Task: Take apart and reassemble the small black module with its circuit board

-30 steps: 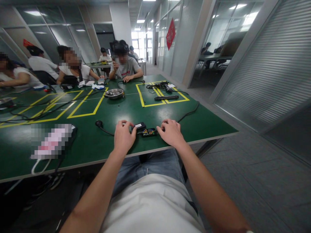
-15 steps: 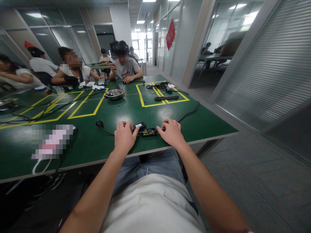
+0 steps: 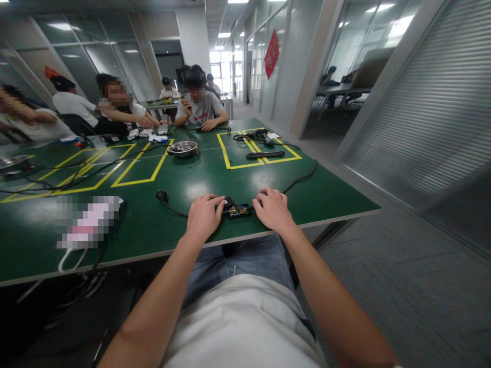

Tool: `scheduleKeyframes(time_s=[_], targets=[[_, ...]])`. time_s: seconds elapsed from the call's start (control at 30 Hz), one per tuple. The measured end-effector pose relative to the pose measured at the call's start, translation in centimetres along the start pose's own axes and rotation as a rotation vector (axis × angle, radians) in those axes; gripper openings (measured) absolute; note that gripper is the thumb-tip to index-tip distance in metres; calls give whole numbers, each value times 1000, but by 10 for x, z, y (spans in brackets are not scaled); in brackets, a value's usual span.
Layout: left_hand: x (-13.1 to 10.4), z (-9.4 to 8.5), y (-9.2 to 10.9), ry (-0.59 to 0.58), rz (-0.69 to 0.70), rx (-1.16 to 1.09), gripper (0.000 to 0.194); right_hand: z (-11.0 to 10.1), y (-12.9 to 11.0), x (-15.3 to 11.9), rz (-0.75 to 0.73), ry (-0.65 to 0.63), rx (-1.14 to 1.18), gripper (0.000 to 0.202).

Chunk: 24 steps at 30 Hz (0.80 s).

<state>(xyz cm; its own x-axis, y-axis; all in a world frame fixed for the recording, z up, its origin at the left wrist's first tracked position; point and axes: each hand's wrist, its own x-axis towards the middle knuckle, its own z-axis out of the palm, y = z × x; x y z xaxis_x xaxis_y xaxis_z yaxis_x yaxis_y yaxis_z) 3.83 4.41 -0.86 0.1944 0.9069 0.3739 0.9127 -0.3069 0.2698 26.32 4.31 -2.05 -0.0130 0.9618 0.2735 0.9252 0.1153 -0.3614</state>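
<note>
A small black device with an exposed circuit board and orange rings (image 3: 239, 210) lies near the table's front edge, between my hands. My left hand (image 3: 205, 214) is closed on a black cover (image 3: 228, 203), which sits just behind and left of the circuit board. At the board's right end, my right hand (image 3: 273, 208) has its fingers curled by the black cable; what its fingertips hold is too small to make out. The cable (image 3: 301, 178) runs off to the back right, and a black plug (image 3: 161, 196) on another cable lies left of my left hand.
A metal bowl (image 3: 183, 148) stands ahead. Tools with cables (image 3: 255, 136) and a black bar (image 3: 265, 155) lie inside yellow tape at the back right. A pink-white blurred object (image 3: 90, 220) is at the left. Several people sit around the table's far side.
My left hand has closed over the black cover, whose white label is now hidden. The view has shifted slightly. At the far left, a person's arm has reached across the table.
</note>
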Motion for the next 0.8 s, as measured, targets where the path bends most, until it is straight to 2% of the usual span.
scheduleKeyframes(time_s=[0.17,0.27,0.33,0.4,0.47,0.53,0.63,0.8], targets=[[5,0,-4,-38,-151,-24,35,0,0,0,-5,-7,-3,34],[6,2,-10,10,-147,-67,34,0,0,1,-11,1,0,34],[3,3,-12,94,-49,-139,34,0,0,0,-10,3,-1,35],[-1,3,-11,175,129,-208,34,0,-1,0,-15,1,-5,36],[-6,3,-8,171,331,-224,35,0,-2,0,-21,-4,-12,37],[-9,4,-4,100,472,-197,34,-1,-2,0,-19,-13,-18,37],[-10,4,-1,14,534,-166,35,-3,-3,0,-7,-26,-25,38],[-9,4,-1,3,517,-169,39,-4,-4,0,6,-45,-32,37]])
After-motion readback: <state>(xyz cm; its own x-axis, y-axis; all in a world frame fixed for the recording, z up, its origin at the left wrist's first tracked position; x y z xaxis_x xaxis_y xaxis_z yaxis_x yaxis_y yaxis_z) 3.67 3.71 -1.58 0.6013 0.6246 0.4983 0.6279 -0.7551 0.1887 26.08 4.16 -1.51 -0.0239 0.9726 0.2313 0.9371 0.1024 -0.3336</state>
